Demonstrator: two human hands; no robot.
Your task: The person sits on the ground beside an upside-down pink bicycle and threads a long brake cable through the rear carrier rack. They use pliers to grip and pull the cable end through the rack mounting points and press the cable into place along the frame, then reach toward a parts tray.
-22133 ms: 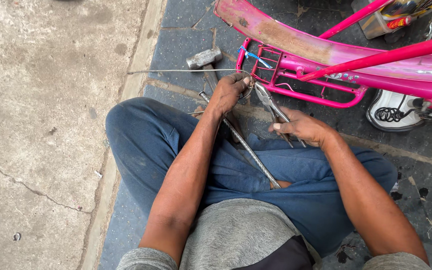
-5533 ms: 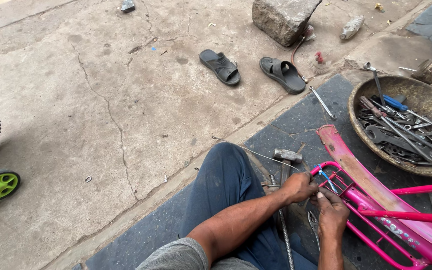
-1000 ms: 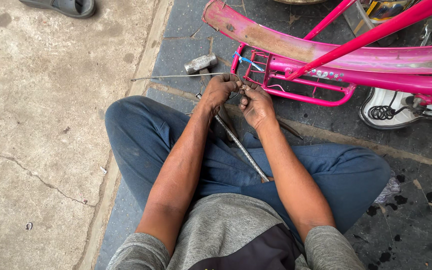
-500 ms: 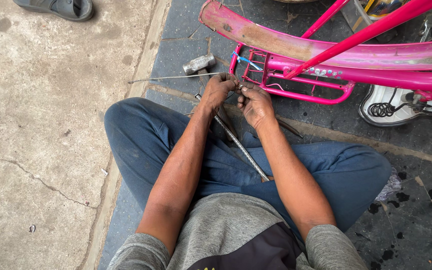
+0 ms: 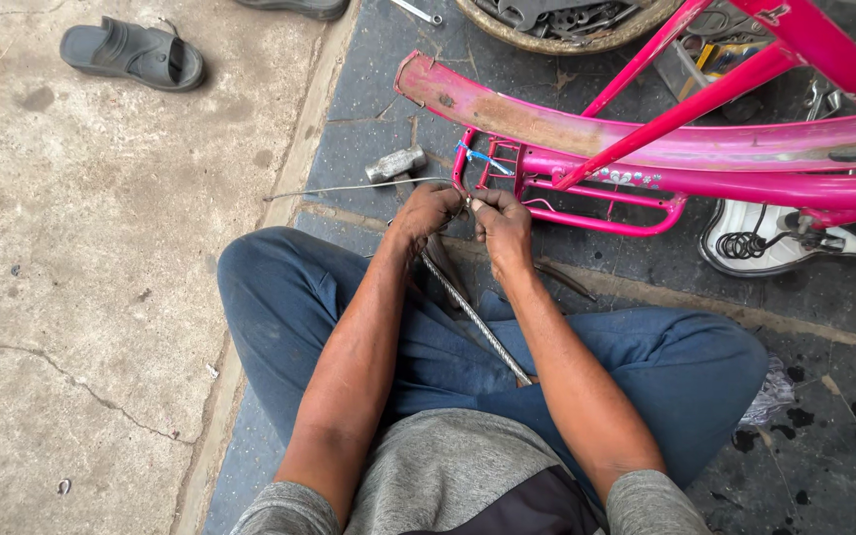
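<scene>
Hands, left [image 5: 426, 211] and right [image 5: 500, 220], grips clenched on thin wire [image 5: 349, 187] beside pink rack [image 5: 587, 193], hammer [image 5: 395, 163] near

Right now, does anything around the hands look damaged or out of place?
Yes. The pink mudguard has paint worn off to bare, rusty metal along its top. A dark sandal lies alone on the concrete, and a hammer head sits loose on the dark mat beside the left hand.

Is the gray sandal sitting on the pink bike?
No, the sandal lies on the bare concrete floor, well apart from the pink bike.
</scene>
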